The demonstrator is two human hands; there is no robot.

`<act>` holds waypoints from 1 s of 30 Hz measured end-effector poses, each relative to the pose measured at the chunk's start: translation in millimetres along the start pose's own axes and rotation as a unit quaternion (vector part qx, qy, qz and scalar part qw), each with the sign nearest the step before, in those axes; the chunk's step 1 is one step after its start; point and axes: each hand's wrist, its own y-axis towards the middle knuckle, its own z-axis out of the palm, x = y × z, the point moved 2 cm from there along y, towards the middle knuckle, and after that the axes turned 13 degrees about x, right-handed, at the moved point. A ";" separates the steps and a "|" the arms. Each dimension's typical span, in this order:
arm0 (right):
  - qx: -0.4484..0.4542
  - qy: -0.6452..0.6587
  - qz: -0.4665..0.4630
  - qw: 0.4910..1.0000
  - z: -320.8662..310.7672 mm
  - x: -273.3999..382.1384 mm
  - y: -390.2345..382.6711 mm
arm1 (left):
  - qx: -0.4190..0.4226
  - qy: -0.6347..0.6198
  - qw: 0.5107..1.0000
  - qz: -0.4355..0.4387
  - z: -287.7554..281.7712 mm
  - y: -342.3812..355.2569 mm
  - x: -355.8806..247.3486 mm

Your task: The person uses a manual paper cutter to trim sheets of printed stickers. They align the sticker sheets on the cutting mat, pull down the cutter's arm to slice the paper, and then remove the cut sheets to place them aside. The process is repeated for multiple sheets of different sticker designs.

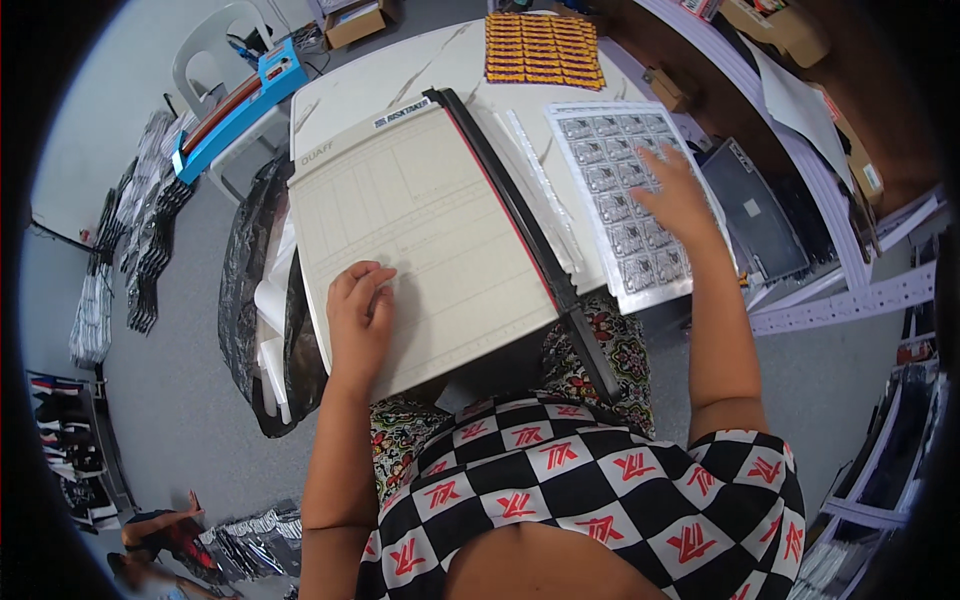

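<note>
A cream paper cutter with a printed grid lies slanted on the table before me. Along its right edge runs a black cutting arm, lowered beside a red strip. My left hand rests on the left part of the cutter board, its fingers curled in and nothing visible in them. To the right of the cutter is a stack of printed sheets with rows of grey rectangular designs. Over its upper part reaches my right hand, fingers spread, holding nothing; whether the fingertips touch the top sheet I cannot tell.
Clear plastic-like strips lie between cutter and stack. Yellow-and-purple printed sheets sit at the white table's far edge. A blue machine with a roller stands left, above a black bag. Another person is at lower left.
</note>
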 end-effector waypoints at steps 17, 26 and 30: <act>0.115 0.104 -0.102 0.983 -10.3 -27.9 -113.1 | -0.014 -0.001 1.000 0.017 -0.9 2.2 2.4; -0.104 0.211 -0.009 0.972 -51.0 -13.9 -92.4 | -0.027 0.029 0.983 0.179 9.9 32.2 -74.1; -0.161 0.230 -0.082 0.956 -80.9 3.2 -92.8 | 0.013 -0.024 0.965 0.260 18.1 59.0 -132.4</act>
